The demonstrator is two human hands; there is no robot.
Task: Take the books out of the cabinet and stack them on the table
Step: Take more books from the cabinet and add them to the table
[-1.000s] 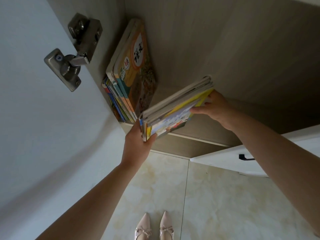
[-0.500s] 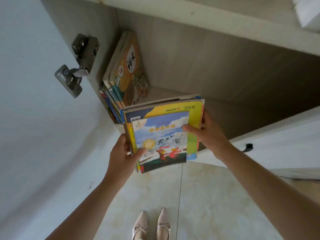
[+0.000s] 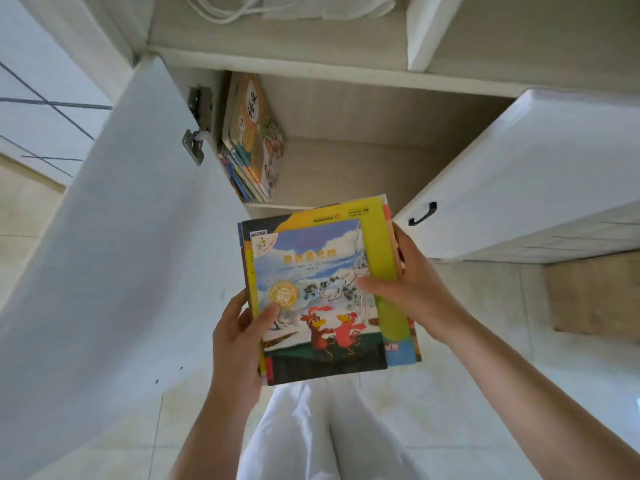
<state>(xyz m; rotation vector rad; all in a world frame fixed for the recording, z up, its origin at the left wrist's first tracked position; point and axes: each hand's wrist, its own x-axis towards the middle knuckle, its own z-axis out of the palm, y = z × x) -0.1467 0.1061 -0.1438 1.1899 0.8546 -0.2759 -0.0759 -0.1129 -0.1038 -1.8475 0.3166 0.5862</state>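
A pile of books (image 3: 322,292) is held mid-frame by the left hand (image 3: 239,336) and right hand (image 3: 412,289), thumbs on top, so none slip. More books (image 3: 251,140) are left leaning in the cabinet (image 3: 346,109), upper middle.

This looks like a room in a home, most likely a living or study area with built-in storage. A pale wood-lined cabinet (image 3: 363,140) fills the upper middle of the frame, its white door (image 3: 114,254) swung open at the left on a metal hinge (image 3: 195,128). Colourful children's picture books (image 3: 254,140) lean inside it at its left wall. A white drawer front with a small black handle (image 3: 423,213) sits at the right. Glossy cream floor tiles (image 3: 450,410) spread across the bottom of the frame.
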